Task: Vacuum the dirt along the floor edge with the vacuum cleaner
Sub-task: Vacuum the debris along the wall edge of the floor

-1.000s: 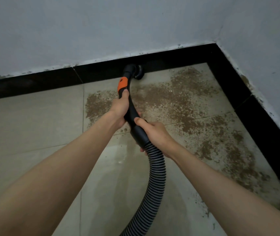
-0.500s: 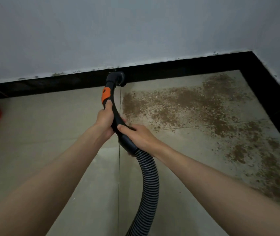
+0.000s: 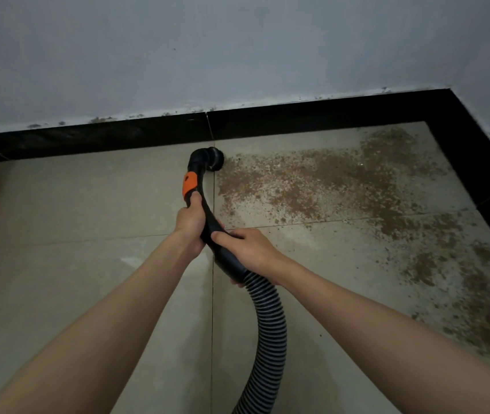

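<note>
Two hands grip the vacuum wand [image 3: 205, 210], left hand [image 3: 190, 222] nearer its nozzle [image 3: 212, 158]; dirt [image 3: 312, 180] lies right of the nozzle, along the black skirting [image 3: 327, 121].

left hand [image 3: 190, 224] curled, right hand [image 3: 248, 249] curled

The curved black plastic vacuum handle [image 3: 208, 222] looks smooth with a dull sheen, and carries a matt orange plastic collar [image 3: 189, 186]. Below it, the black ribbed flexible hose [image 3: 270, 321] shows grey highlights along its ridges. The round black nozzle head [image 3: 213, 158] appears matt. The beige floor tiles [image 3: 88, 210] are smooth and faintly glossy, overlaid by grainy brown dirt [image 3: 312, 183]. The black skirting strip [image 3: 297, 118] is glossy, and the pale painted wall [image 3: 208, 49] is matt, scuffed at its base.
</note>
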